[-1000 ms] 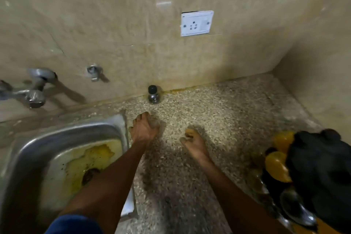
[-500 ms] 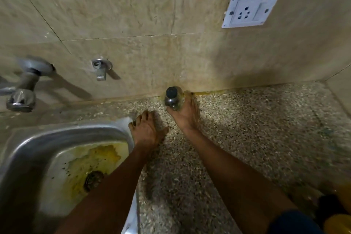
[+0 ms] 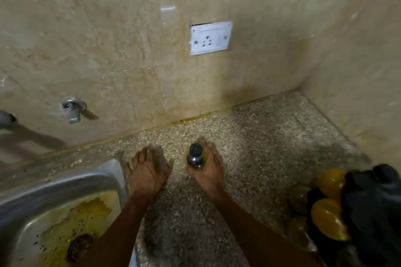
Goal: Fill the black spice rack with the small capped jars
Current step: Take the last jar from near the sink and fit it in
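A small glass jar with a black cap (image 3: 195, 156) is upright in my right hand (image 3: 209, 172), held above the speckled stone counter (image 3: 260, 147) a little way out from the back wall. My left hand (image 3: 148, 170) rests flat on the counter beside the sink rim, fingers apart, holding nothing. At the right edge stands the black spice rack (image 3: 373, 208), blurred, with yellow-capped jars (image 3: 328, 219) and clear jars (image 3: 300, 199) in it.
A steel sink (image 3: 54, 208) with yellow stains and a drain fills the lower left. A wall tap fitting (image 3: 73, 108) and a white socket plate (image 3: 210, 38) sit on the tiled back wall. A side wall closes the counter on the right.
My right hand reached the jar at the back wall, gripped it and drew it toward me. The view swung back right, showing the rack again. My left hand stayed by the sink.
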